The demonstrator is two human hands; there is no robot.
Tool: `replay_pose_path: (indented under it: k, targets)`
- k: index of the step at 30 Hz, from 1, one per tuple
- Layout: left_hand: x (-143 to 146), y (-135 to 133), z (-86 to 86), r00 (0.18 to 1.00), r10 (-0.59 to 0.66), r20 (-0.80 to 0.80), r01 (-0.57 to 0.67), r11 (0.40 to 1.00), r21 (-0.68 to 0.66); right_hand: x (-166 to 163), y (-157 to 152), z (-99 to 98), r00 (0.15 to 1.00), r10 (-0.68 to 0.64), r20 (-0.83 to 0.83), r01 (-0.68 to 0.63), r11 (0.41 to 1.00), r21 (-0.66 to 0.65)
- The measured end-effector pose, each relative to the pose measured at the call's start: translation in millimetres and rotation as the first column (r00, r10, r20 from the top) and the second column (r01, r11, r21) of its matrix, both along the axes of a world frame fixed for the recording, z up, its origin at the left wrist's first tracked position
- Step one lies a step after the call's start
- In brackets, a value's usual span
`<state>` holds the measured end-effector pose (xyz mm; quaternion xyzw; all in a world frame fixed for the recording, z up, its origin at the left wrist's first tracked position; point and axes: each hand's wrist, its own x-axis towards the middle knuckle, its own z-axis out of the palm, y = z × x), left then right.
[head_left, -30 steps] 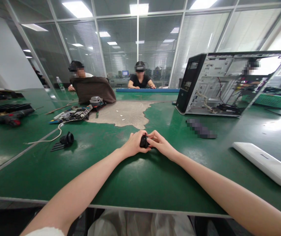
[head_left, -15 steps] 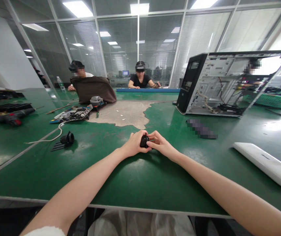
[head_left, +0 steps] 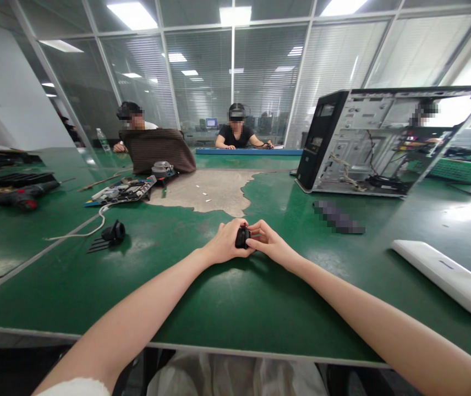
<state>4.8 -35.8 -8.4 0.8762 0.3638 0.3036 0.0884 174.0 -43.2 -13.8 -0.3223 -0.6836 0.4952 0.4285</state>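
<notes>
Between my hands, over the green tabletop (head_left: 235, 313), is a small black part (head_left: 242, 237) whose kind I cannot make out. My left hand (head_left: 226, 242) is closed round its left side, with the fingers over the top and the thumb below. From the right, my right hand (head_left: 272, 245) pinches the same part with thumb and fingertips. Much of the part is hidden by fingers. To the left lies another black piece (head_left: 114, 233), with a round body and several flat prongs.
An open computer case (head_left: 322, 143) stands at the right, behind a white flat device (head_left: 442, 269) and a blurred dark object (head_left: 338, 217). At left are circuit boards (head_left: 122, 192), a power drill (head_left: 23, 198) and a brown cloth-covered box (head_left: 157, 151). Co-workers sit across the table.
Both hands stay almost where they were, still on the black part. The part seems turned slightly between the fingers. The whole view has shifted by a few pixels.
</notes>
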Motion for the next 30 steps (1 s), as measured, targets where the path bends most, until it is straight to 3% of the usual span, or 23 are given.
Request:
replay_pose_path:
  k: [12, 19, 30]
  targets:
    - [-2.1, -6.3, 7.2, 0.999, -0.030, -0.021, 0.030, 1.000, -0.010, -4.9, 0.5, 1.1, 0.995, -0.098, -0.002, 0.097, 0.990, -0.100]
    - [-1.5, -5.9, 7.4, 1.000, -0.023, -0.022, 0.022, 1.000, -0.018, -1.1, -4.9, 7.6, 1.000, -0.026, -0.009, 0.026, 1.000, -0.018]
    - [-2.2, -4.0, 5.4, 0.999, -0.030, -0.041, 0.030, 0.999, 0.017, -4.2, 1.7, -0.1, 0.994, -0.107, 0.013, 0.108, 0.990, -0.095]
